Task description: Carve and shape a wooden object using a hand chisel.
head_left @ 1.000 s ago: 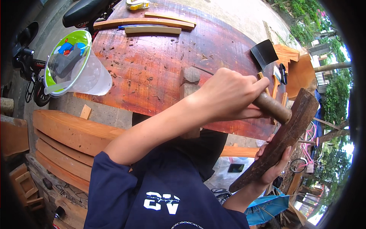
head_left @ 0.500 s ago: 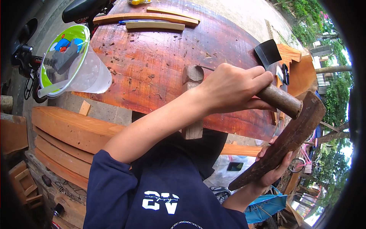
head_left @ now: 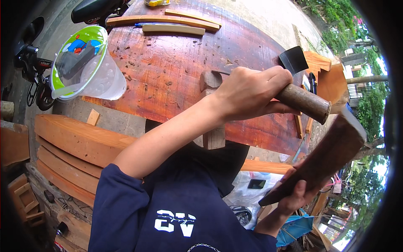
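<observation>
**Wooden workpiece (head_left: 214, 139) across the near edge of the desk (head_left: 245, 46), with chisel at its far end and billet swung clear**

At lower left, curved boards (head_left: 79, 130) piled one over another. To their right and farther off, a translucent tub (head_left: 107, 80) with a green rim, at the left end of the desk. Next along, near the far edge, a few wood strips (head_left: 168, 29) laid side by side, with dark chips scattered over the red-brown top.

Then the workpiece, its middle hidden under the forearm, both ends visible, the near one jutting past the desk edge. Past it, the left hand (head_left: 257, 93), fingers curled snugly around a chisel (head_left: 308, 105), handle end poking out to the right, thin dark shaft running back to the workpiece. Tip too small to tell as biting in or merely resting.

Farthest right of the working items, the right hand (head_left: 297, 199), fingers and thumb wrapped around the lower part of a dark wooden billet (head_left: 319, 159), tilted up and just apart from the handle end.

Judging by the chips and the uneven far end, some cutting already done; probably partway through, with chisel placed and no blow landing at this instant. Amount left impossible to tell, given the covered middle.
</observation>
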{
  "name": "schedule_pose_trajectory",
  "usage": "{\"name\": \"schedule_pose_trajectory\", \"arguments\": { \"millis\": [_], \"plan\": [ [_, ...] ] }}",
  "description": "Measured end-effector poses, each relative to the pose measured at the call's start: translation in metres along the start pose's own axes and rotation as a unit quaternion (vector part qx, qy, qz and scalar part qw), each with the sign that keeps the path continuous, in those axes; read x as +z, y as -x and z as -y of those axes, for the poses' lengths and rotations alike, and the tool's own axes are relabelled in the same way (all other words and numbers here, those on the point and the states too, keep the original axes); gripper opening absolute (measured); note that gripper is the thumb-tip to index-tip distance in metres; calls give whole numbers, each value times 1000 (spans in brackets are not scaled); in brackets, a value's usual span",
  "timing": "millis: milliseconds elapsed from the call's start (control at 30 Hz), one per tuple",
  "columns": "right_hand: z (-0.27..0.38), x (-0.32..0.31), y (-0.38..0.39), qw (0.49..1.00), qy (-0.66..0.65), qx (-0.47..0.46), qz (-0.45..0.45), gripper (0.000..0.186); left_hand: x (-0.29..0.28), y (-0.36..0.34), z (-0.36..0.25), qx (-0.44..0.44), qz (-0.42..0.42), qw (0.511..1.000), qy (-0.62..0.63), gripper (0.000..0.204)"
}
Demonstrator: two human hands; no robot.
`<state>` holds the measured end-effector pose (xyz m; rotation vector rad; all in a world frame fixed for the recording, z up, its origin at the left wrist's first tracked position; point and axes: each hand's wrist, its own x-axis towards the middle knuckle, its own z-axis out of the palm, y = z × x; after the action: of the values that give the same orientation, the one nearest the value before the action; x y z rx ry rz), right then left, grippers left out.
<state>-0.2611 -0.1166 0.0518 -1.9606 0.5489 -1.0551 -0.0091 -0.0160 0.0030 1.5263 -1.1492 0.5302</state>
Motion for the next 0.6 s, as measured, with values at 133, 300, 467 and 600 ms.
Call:
{"name": "schedule_pose_trajectory", "arguments": {
  "millis": [133,300,467,600],
  "plan": [
    [17,-9,-16,963,-259,57,-46,80,-3,-1,-1,6,-13,1000,4,49],
    [-25,6,-1,997,36,-63,22,88,-5,-2,3,-23,9,999,-32,48],
    [13,8,-22,967,-246,53,-34,69,-2,-1,0,-19,-8,999,-35,48],
    [-21,8,-10,994,55,-65,61,61,-7,-3,8,-39,3,997,-61,49]
  ]
}}
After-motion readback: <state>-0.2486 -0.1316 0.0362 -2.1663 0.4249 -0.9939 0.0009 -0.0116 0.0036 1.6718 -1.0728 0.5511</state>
